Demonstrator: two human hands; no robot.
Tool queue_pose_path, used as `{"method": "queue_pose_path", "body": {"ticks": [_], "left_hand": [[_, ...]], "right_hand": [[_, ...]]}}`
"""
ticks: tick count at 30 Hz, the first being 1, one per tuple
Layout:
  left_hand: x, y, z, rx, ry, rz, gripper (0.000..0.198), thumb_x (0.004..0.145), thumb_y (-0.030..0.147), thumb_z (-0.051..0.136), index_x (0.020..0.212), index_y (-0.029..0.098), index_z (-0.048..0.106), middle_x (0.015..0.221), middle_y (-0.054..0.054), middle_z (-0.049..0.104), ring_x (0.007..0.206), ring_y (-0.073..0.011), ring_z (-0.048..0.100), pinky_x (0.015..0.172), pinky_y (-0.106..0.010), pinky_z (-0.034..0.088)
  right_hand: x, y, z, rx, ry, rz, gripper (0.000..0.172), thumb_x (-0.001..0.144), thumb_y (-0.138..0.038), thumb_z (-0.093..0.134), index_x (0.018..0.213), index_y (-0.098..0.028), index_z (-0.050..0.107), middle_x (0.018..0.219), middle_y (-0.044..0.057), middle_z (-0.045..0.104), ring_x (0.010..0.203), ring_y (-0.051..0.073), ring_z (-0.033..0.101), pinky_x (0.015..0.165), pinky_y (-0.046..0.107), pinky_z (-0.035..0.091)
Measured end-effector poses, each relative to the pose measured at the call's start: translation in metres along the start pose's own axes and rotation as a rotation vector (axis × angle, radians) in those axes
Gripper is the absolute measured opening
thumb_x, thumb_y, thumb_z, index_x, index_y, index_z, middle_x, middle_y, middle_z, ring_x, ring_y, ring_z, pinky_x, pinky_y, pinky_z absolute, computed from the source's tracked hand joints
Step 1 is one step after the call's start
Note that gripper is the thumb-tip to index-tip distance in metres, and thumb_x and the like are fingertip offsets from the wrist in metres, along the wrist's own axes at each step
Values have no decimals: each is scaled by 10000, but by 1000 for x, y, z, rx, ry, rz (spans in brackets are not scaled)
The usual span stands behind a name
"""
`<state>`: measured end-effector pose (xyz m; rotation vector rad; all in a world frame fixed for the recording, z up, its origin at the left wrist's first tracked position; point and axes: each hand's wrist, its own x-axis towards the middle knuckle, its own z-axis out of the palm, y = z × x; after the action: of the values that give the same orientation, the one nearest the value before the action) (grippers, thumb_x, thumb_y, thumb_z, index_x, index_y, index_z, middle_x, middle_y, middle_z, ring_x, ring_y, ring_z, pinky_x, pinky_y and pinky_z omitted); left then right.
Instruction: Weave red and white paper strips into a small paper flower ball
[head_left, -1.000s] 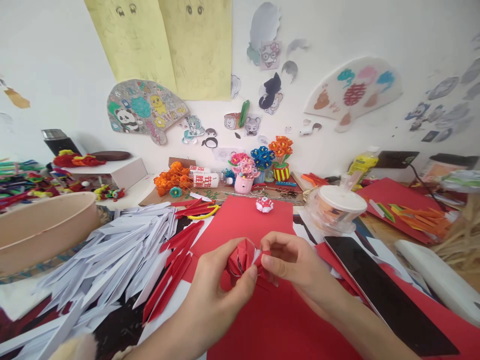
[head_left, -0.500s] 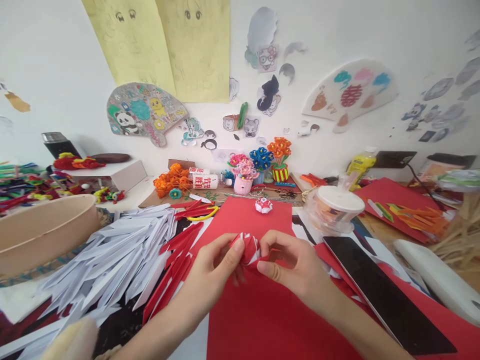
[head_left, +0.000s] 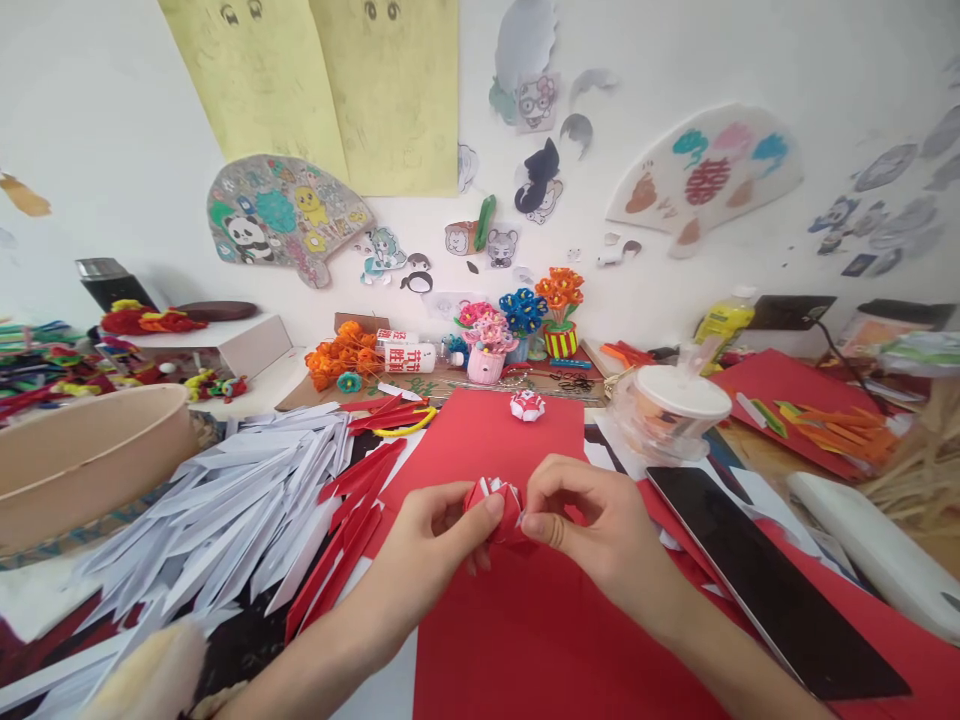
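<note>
My left hand (head_left: 442, 525) is closed around a small red and white folded-paper ball (head_left: 501, 508), thumb on its near top side. At its right edge my right hand (head_left: 585, 510) pinches thumb against forefinger, touching a fold of the same ball; the exact bit of paper between the fingertips is partly hidden. Both hands are over a large red paper sheet (head_left: 495, 430). Farther back on that sheet sits a second red and white folded-paper piece (head_left: 527, 405), apart from both hands.
To the left lie a heap of folded white paper strips (head_left: 217, 510), red strips (head_left: 352, 530) and a beige basin (head_left: 82, 460). A dark tablet (head_left: 772, 580) and a lidded cup (head_left: 679, 400) stand on the right. Pipe-cleaner flower pots (head_left: 486, 365) line the wall.
The folded-paper ball has been turned in my left hand, showing more red toward me. My right fingers have shifted slightly and closed together at its right edge.
</note>
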<state>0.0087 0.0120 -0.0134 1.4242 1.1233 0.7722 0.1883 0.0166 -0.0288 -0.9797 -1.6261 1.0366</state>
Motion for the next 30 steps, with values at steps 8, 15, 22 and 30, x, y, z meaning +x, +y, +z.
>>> {"method": "queue_pose_path", "body": {"ticks": [8, 15, 22, 30], "left_hand": [[1, -1, -2, 0, -47, 67, 397, 843, 515, 586, 718, 140, 631, 583, 31, 518, 569, -107, 474, 551, -217, 342], [2, -1, -3, -1, -104, 95, 381, 836, 500, 626, 724, 136, 652, 587, 29, 522, 559, -103, 466, 533, -208, 341], [-2, 6, -5, -105, -110, 105, 356, 822, 508, 657, 756, 158, 659, 682, 7, 592, 677, -131, 525, 644, -220, 407], [-5, 4, -6, -200, -58, 101, 320, 764, 451, 744, 866, 152, 697, 738, -8, 624, 695, -130, 542, 678, -228, 437]], "right_hand": [[1, 0, -4, -97, -3, -35, 194, 793, -246, 706, 636, -195, 605, 656, -21, 581, 611, 137, 482, 580, 278, 376], [3, -1, -4, -195, -8, -110, 258, 810, -301, 726, 615, -192, 597, 657, -15, 588, 597, 131, 486, 556, 276, 356], [7, 9, -3, 114, 21, 25, 486, 655, -437, 855, 1012, -258, 578, 855, -37, 560, 596, 113, 514, 575, 270, 405], [4, 13, 5, 376, -109, 85, 359, 730, -470, 798, 955, -238, 642, 843, -6, 642, 712, 135, 616, 650, 250, 493]]}}
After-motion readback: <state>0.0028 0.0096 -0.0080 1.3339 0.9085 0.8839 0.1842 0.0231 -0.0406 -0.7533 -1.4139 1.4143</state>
